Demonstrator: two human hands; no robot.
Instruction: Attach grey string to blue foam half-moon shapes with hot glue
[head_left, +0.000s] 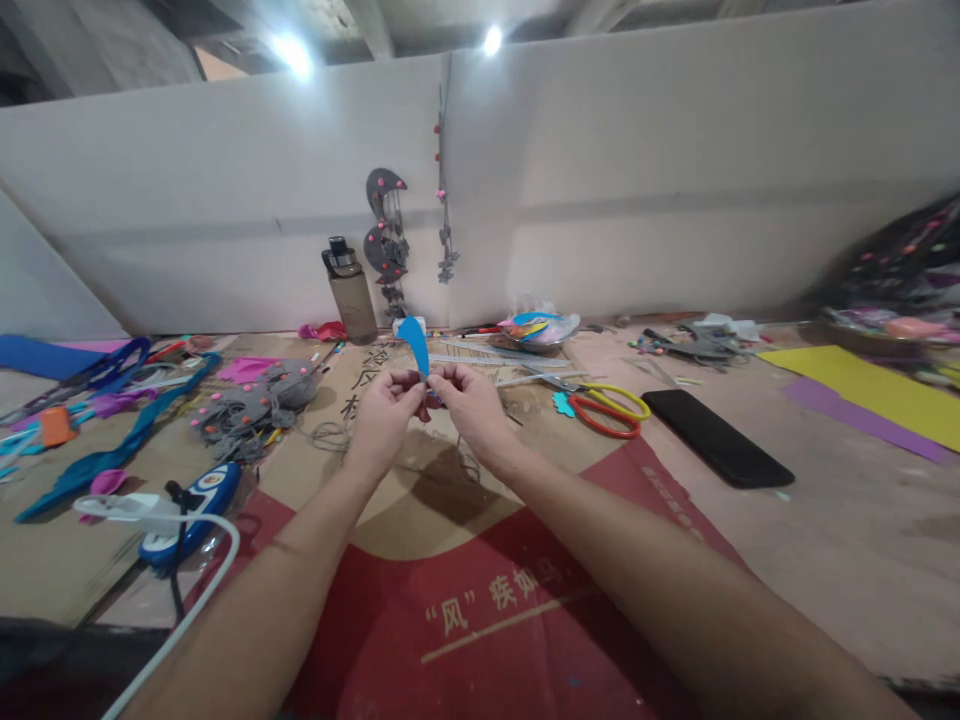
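A bright blue curved, crescent-like piece (pixel 415 345) of foam or felt stands up from between my hands. My left hand (pixel 390 405) pinches near its lower end with thumb and fingers. Fingertip to fingertip with it, my right hand (pixel 466 405) is also closed in a pinch at the same spot. The exact grip is hidden by my fingers. Below them, thin grey cord (pixel 466 462) lies over the cardboard sheet (pixel 375 520). To the right of my right hand are scissors (pixel 609 408) with red and yellow handles, beside a small turquoise cut-out (pixel 562 403).
A black phone (pixel 716 437) lies right of the scissors. Left are grey felt pieces with cords (pixel 259 405) and a blue-white device (pixel 196 510) with a white cable. A bottle (pixel 350 295) and a bowl of scraps (pixel 540 330) stand at the wall; yellow sheets (pixel 862 390) lie far right.
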